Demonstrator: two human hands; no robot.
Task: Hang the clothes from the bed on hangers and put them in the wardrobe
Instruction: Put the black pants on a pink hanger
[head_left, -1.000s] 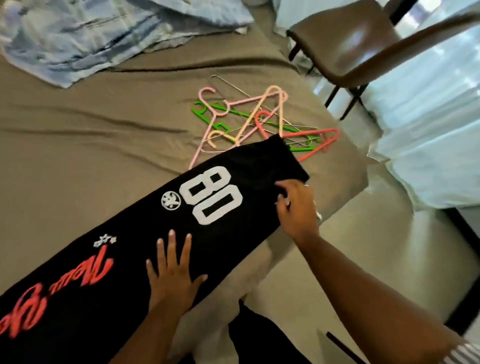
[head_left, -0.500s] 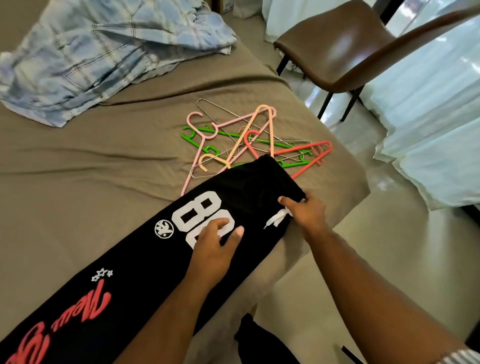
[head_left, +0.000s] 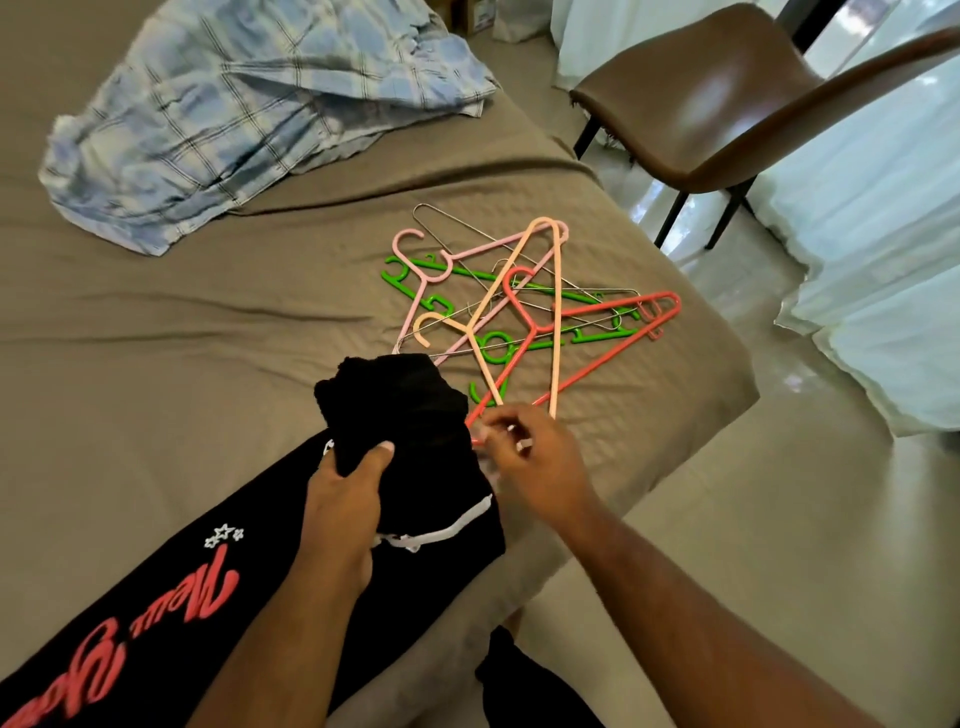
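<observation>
While left hand (head_left: 343, 499) grips bunched black trousers (head_left: 415, 410), red lettering, right hand (head_left: 540, 467) grip unclear.

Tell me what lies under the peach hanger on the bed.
Red hanger, green hangers, a pink hanger and wire hangers cross beneath the peach hanger, on the brown sheet. Its lower end is hidden by the right hand.

This is looking like a bedroom in a home. A brown-sheeted bed (head_left: 156, 338) is filling most of the view, with a checked shirt (head_left: 234, 104) lying toward its far edge, black trousers (head_left: 410, 405) stretching along its near edge and plastic and wire hangers (head_left: 556, 322) heaped near its right corner. A brown chair (head_left: 717, 104) is standing on the glossy floor (head_left: 779, 519) beside pale curtains (head_left: 883, 260).
</observation>
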